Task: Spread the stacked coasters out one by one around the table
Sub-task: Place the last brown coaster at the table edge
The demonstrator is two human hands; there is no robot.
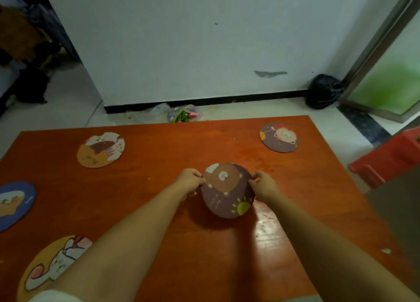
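A round brown coaster with a bear and a yellow sun (228,190) is lifted a little above the middle of the orange table (159,176), tilted toward me, casting a shadow below. My left hand (189,180) pinches its left edge and my right hand (264,185) pinches its right edge. I cannot tell whether more coasters lie under it. Other coasters lie flat: a tan one (101,149) at the far left, a brown one (279,137) at the far right, a blue one (14,205) at the left edge, a yellow one (54,265) near left, partly under my forearm.
A red plastic stool (386,156) stands beside the table's right edge. On the floor beyond the far edge lie plastic bags (181,114) and a black bag (323,91) by the white wall. A white scrap (385,251) lies near the table's right edge.
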